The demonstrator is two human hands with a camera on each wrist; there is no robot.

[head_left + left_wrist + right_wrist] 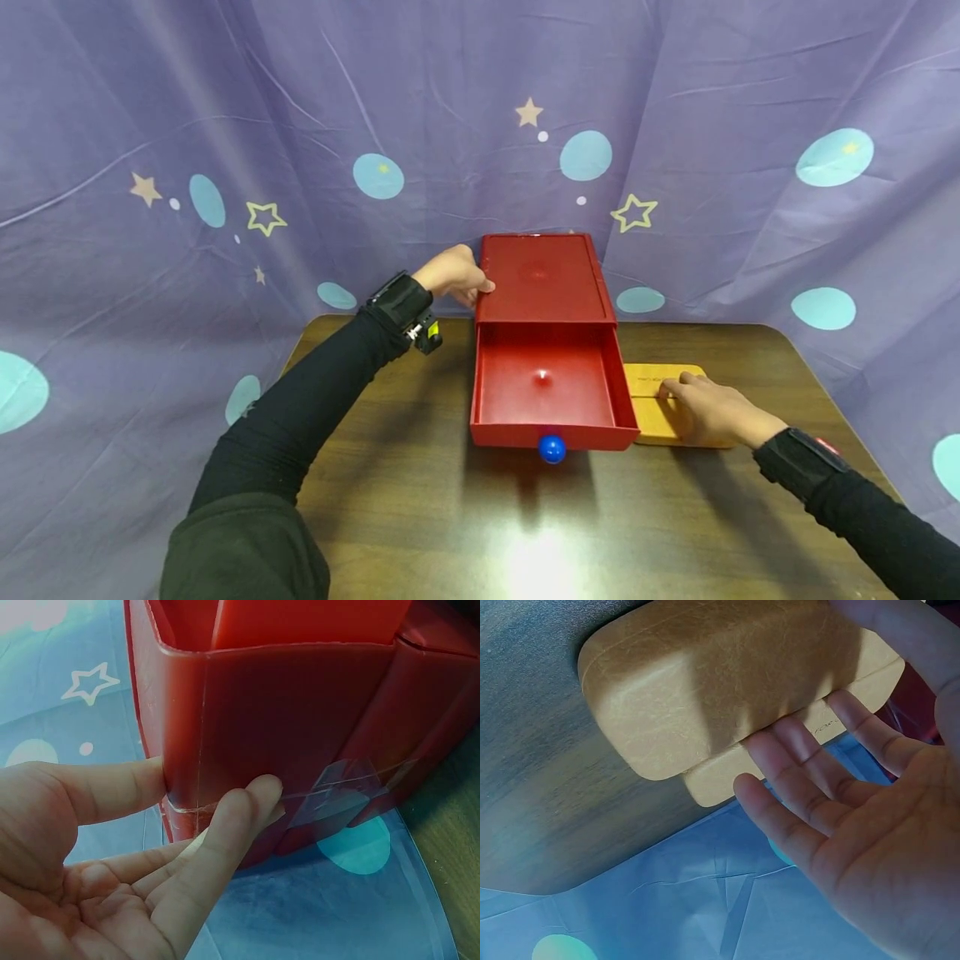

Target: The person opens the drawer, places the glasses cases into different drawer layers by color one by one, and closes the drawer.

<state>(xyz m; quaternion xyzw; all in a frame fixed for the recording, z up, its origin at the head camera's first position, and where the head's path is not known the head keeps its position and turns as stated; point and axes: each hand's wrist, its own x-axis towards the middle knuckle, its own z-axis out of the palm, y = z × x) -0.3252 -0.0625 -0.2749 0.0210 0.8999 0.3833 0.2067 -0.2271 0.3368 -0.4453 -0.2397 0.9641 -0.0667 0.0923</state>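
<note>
While the left hand (456, 273) holds the rear left side of the red box (536, 287), the right hand (712, 410) is at the yellow case (662, 419). Left grip: thumb and fingers pinch a corner of the box between them, thumb on one face, fingertips on the adjoining one. Clear tape (341, 791) runs along that face near the fingertips. Right grip: hand loosely open, fingers spread and slightly bent, some tips touching the flap edge of the case; no closed hold seen. Case lies on the wooden table (405, 475), just beside the box, on its right. Red drawer (502, 436) stands open toward the person, blue knob (552, 449) at the middle of its front. Purple curtain (457, 75), printed with stars and blue ovals, hangs behind. Both sleeves are dark.
</note>
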